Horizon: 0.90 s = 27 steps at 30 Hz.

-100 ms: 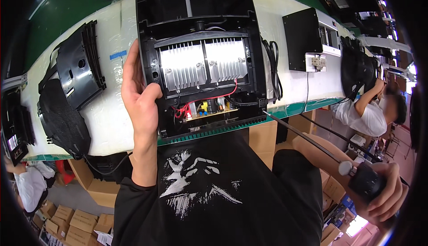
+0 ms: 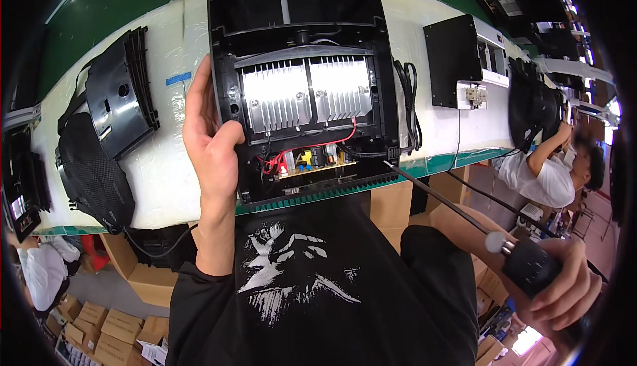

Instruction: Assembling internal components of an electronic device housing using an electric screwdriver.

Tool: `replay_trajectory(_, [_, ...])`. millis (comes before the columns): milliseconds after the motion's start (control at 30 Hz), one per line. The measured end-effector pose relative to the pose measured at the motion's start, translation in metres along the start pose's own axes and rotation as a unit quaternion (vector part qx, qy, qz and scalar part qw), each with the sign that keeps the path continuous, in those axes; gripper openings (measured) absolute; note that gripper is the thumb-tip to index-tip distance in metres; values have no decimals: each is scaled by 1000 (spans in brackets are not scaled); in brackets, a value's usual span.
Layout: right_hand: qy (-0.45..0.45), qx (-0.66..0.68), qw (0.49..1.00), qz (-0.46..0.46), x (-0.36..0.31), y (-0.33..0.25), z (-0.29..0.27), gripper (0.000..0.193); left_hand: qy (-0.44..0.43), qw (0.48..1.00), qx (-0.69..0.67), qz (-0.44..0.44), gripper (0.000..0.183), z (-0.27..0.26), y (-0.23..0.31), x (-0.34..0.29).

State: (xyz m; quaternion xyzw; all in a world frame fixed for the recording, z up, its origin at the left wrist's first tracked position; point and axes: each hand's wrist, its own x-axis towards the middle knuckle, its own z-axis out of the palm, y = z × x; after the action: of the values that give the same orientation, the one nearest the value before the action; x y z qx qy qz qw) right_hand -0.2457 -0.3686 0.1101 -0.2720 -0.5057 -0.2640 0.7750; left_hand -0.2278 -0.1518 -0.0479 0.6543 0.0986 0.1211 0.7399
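A black plastic housing [image 2: 249, 8] lies open in front of me on the white-covered table [image 2: 166, 190]. Inside it sit two silver finned heat sinks [image 2: 275, 104], a red wire [image 2: 312, 142] and a small circuit board [image 2: 318, 169]. My left hand [image 2: 211, 157] grips the housing's left side, with the thumb over the edge. At the lower right, my right hand [image 2: 567, 290] is wrapped round a black power screwdriver [image 2: 531, 268]. Its long thin shaft [image 2: 444, 199] slants up to the housing's lower right corner; whether the tip touches there I cannot tell.
On the left lie a black mesh part [image 2: 96, 174] and a black plastic panel [image 2: 123, 104]. To the right are a bundled black cable [image 2: 409, 107] and a black-and-white box [image 2: 454, 51]. A co-worker [image 2: 544, 177] sits farther right. Cartons [image 2: 116, 329] stand on the floor at lower left.
My right hand and the screwdriver have shifted slightly left and up, and the shaft's tip has moved a little left at the housing's corner. My left hand keeps its grip.
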Motion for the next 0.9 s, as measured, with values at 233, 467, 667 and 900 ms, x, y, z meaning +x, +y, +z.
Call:
replay_trajectory(233, [-160,-275,893,318,-15,-20,-20,70,20,1000,16,17,80,-12,1,-1])
replay_trajectory(467, [-93,-309,920,222,-46,1,-13,82,20,1000,5,-9,80,-8,1,-1])
replay_trajectory(667, [-53,-322,928,180,-66,9,-16,88,26,999,16,-17,81,-11,2,-1])
replay_trajectory(900, [-29,-307,926,217,-70,8,-19,84,19,999,28,-3,81,-10,-1,-1])
